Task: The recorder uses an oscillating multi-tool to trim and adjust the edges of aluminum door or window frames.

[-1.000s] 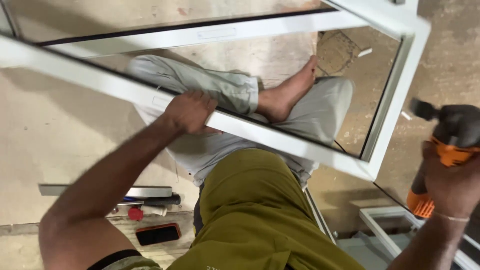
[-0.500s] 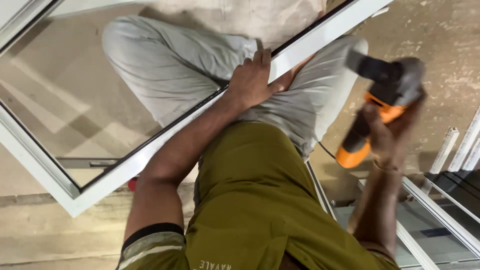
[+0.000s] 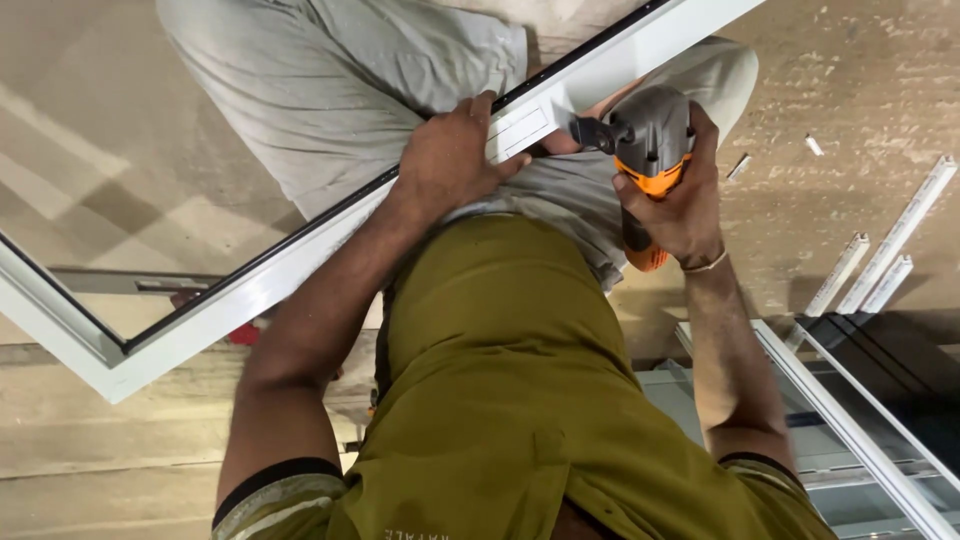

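A white window frame (image 3: 300, 255) with a glass pane lies across my lap, running from the lower left to the upper right. My left hand (image 3: 450, 160) grips the frame's white bar near its middle. My right hand (image 3: 680, 205) is closed around an orange and grey power drill (image 3: 645, 150). The drill's black nose points left and touches the white bar just right of my left hand. My grey trousers show through the glass.
Several white profile strips (image 3: 880, 255) lie on the concrete floor at the right. Another framed glass panel (image 3: 850, 430) rests at the lower right. A grey bar (image 3: 120, 283) and a small red item (image 3: 243, 333) lie under the frame at the left.
The drill has swung down and left from the air at my right until its nose meets the white bar. The frame has shifted slightly and my left hand keeps its grip.
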